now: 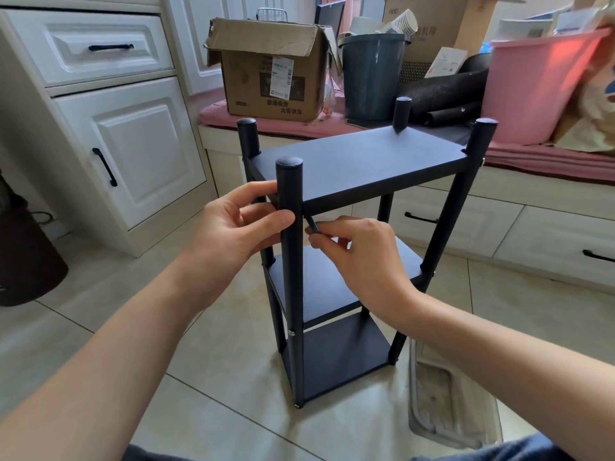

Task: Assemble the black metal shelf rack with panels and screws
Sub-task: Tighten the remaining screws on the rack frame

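While the black shelf rack (pixel 336 227) stands upright on the tiled floor (pixel 213 361), the person's left hand (pixel 233 231) curls round the near post (pixel 290 261) just below the top panel (pixel 359 161), thumb and fingers (pixel 263 191) wrapped on either side of it. To the right of that post, the right hand (pixel 359 251) pinches a small dark tool (pixel 311 224), perhaps a hex key, its tip up under the front edge of the top panel where panel meets post. Two more panels sit lower in the rack, the middle panel (pixel 316 281) partly hidden behind the right hand and the bottom panel (pixel 342 357) close to the floor, with small screw heads showing on the near post. Left of the rack there is open tile before the white cabinet (pixel 133 154) with black handles. Behind the rack runs a low bench with a pink cushion (pixel 299 126), crowded with a cardboard box (pixel 269 74), a grey bucket (pixel 371 74) and a pink tub (pixel 532 91); the rack's far posts stand near its edge. Right of the rack's foot a clear plastic bag (pixel 446 394) lies on the floor. A dark bin (pixel 26 257) stands at the far left.
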`<state>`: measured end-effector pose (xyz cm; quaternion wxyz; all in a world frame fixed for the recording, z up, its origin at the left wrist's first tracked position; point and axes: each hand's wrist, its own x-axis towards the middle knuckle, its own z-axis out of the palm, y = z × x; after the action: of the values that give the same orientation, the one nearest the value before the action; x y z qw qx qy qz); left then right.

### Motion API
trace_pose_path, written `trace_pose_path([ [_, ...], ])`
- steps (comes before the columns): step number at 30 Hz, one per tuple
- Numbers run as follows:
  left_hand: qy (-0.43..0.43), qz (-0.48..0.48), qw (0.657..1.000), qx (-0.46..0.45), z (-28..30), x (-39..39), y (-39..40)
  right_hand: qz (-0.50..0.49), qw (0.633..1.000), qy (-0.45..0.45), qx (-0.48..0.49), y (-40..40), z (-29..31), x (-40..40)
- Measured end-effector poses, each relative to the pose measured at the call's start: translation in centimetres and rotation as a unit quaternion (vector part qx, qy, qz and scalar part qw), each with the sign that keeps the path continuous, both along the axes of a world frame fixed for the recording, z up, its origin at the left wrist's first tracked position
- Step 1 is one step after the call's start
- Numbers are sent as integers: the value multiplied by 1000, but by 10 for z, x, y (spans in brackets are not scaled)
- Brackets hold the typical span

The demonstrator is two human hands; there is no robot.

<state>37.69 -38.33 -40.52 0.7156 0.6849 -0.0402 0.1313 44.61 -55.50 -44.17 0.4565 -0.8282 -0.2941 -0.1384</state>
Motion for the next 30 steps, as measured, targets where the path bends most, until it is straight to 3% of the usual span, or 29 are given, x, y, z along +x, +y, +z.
trace_pose_path([
  [22,11,-3,1000,17,-2,3,5,-11,999,-29,38,29,-15,12],
  [30,6,-1,1000,31,-5,4,6,14,999,16,35,20,-15,9],
])
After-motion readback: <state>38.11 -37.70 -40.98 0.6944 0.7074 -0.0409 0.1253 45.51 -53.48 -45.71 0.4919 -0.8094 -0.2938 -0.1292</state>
